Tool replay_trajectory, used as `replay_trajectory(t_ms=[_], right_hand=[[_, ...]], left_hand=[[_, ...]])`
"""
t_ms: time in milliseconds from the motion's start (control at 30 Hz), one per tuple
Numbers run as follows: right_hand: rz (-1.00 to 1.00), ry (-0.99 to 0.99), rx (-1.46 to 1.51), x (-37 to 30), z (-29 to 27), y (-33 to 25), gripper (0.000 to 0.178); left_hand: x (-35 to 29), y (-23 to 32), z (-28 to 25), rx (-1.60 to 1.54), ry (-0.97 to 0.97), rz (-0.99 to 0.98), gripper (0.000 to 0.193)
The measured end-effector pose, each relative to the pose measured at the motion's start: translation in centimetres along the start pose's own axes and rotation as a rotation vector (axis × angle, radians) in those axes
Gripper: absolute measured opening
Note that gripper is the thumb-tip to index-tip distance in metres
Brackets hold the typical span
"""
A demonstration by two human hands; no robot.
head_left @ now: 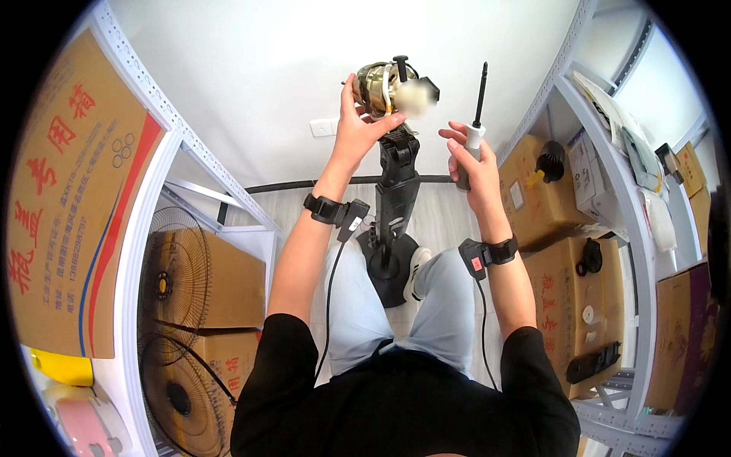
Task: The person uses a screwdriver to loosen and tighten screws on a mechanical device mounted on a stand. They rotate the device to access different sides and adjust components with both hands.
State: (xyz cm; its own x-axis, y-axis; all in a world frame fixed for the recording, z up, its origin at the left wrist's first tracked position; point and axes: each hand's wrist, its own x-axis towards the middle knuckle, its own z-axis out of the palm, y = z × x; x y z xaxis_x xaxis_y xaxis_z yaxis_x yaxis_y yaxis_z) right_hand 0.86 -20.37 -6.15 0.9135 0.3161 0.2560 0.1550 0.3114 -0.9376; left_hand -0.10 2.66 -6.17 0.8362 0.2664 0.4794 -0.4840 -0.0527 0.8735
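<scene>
A bare fan motor (374, 85) with a brassy casing sits on top of a black fan stand (397, 160). My left hand (358, 131) grips the motor from its left side, thumb underneath and fingers along the casing. A short black knob (401, 67) sticks up from the motor, whose right end is blurred. To the right of it, my right hand (474, 161) is closed around a screwdriver (475, 135) with a grey and white handle. Its dark shaft points up, tip apart from the motor. The stand's round black base (392, 293) rests on the floor between my legs.
Fan grilles (175, 263) lean by cartons (228, 278) at left, beside a metal shelf. On the right, a black motor cover (550, 160) and small parts (588, 257) lie on cartons (556, 278) beside another shelf. A white wall with a socket (323, 127) stands ahead.
</scene>
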Motion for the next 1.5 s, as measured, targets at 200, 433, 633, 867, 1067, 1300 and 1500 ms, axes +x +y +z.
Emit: replay_trajectory(t_ms=[200, 433, 633, 867, 1067, 1300, 1500], right_hand=[[0.027, -0.016, -0.033, -1.2, -0.7, 1.5, 0.041], [0.059, 0.017, 0.0, -2.6, -1.9, 2.5, 0.039], [0.107, 0.04, 0.048, -3.9, -2.1, 4.1, 0.036], [0.145, 0.08, 0.098, -4.8, -3.3, 6.2, 0.033], [0.143, 0.195, 0.041, -5.5, -5.8, 6.3, 0.032], [0.201, 0.686, -0.184, -10.3, -24.4, 7.8, 0.03], [0.176, 1.222, -0.455, -19.1, -38.2, 9.5, 0.047]], left_hand=[[0.1, -0.9, -0.3, -0.081, -0.009, 0.014, 0.122], [-2.5, -2.9, -1.1, -0.208, -0.021, -0.158, 0.131], [-3.7, -3.6, -0.9, -0.302, -0.134, -0.326, 0.111], [-4.6, -4.7, 0.4, -0.142, -0.061, -0.21, 0.098], [-5.2, -5.6, 1.7, 0.016, 0.022, -0.184, 0.091], [-5.1, -7.5, 3.5, -0.061, 0.199, -0.051, 0.078], [-5.5, -6.6, 4.9, -0.152, 0.236, -0.091, 0.075]])
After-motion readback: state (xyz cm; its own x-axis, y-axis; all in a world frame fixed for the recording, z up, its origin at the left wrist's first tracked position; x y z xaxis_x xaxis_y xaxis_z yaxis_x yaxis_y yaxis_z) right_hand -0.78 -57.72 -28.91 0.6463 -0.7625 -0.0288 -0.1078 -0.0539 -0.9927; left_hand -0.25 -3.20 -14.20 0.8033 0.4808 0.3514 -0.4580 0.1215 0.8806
